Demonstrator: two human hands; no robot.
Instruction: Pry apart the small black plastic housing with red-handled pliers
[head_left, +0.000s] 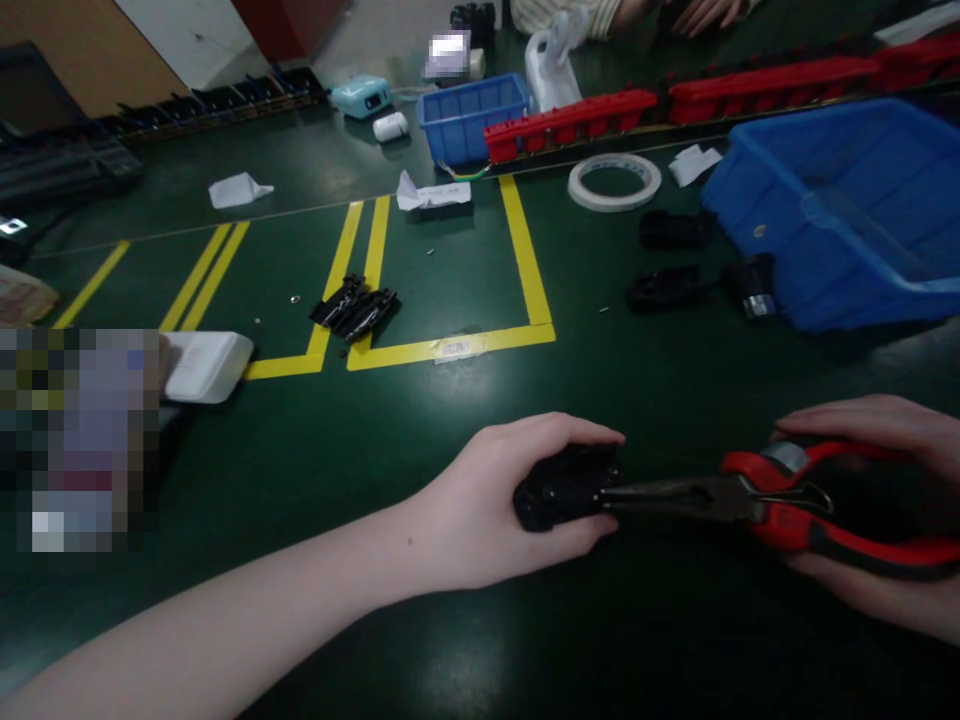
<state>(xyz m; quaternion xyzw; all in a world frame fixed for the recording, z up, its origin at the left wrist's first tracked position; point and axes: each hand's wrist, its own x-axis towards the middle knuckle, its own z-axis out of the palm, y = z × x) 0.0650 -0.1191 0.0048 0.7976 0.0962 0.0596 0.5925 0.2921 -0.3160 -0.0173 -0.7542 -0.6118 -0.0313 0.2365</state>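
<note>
My left hand (502, 500) is closed around a small black plastic part (566, 488), thumb along one side and fingers along the other, over the green table. Long-nose pliers (697, 498) with red and black handles are gripped by my right hand (885, 510), which is partly cut off at the right edge. The tips of the pliers touch or nearly touch the right end of the black part. Beyond my hands lie two similar black parts, one (664, 288) nearer and another (671, 228) farther back.
A large blue bin (840, 210) stands at right, beside a roll of white tape (615, 183). Several black pieces (354, 308) lie on the yellow-taped lines. Farther back are a smaller blue basket (474, 115), red trays (570, 120) and another person's hand (705, 14).
</note>
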